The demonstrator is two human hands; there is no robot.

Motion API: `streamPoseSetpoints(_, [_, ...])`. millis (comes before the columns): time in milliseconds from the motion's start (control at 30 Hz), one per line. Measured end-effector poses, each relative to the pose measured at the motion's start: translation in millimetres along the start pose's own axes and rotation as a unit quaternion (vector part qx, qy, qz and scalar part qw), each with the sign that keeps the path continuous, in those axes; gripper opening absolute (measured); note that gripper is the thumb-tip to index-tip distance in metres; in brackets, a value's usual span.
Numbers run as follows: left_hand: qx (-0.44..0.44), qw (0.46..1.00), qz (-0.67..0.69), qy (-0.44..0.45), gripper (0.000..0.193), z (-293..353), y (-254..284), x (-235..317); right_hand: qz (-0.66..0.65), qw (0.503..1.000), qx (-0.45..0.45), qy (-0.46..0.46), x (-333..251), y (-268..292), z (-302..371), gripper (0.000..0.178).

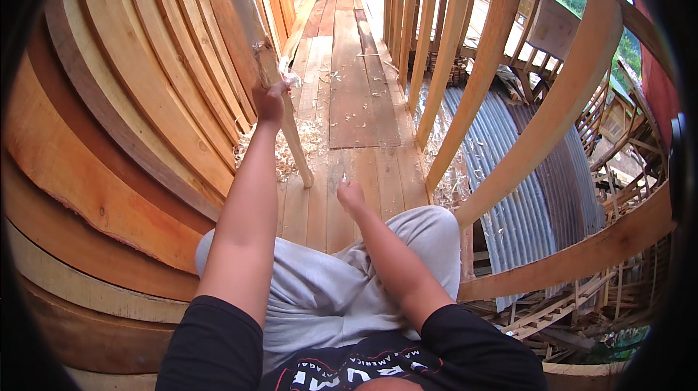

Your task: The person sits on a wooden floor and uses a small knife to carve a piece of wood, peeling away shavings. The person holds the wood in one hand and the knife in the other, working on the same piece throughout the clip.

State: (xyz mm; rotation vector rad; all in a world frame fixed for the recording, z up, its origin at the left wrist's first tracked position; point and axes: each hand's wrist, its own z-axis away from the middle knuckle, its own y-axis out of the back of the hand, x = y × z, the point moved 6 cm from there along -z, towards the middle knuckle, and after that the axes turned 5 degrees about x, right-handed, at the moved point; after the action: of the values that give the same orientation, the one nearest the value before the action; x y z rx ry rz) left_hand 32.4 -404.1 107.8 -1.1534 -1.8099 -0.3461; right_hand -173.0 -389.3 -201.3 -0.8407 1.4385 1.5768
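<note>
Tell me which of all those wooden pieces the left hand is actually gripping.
The left hand grips the slanted wooden post whose foot rests on the floorboards among shavings; the stacked curved planks beside it go untouched.

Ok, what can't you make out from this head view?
- Left hand: its grip on the wooden stick shows, but the stick's top is blurred.
- Right hand: seen from behind; whatever it holds, if anything, is hidden by the hand itself.
- Stick's lower end: half lost among the wood shavings.
- Stacked planks: cut off by the fisheye rim.
</note>
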Motion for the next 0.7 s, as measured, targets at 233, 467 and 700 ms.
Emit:
streamPoseSetpoints(233, [-0.042,0.996,0.08,0.004,0.017,40.7,27.5,19.7,-0.214,0.934,-0.197,-0.208,-13.4,-14.6,21.8,0.029])
streamPoseSetpoints(467, [-0.07,0.99,0.119,0.007,0.027,70.1,63.2,44.2,-0.316,0.865,-0.367,-0.132,-118.4,26.7,36.8,0.023])
streamPoseSetpoints(700, [-0.122,0.989,0.084,-0.017,0.016,95.1,70.1,52.9,-0.194,0.905,-0.354,-0.136,-98.3,5.5,2.8,0.017])
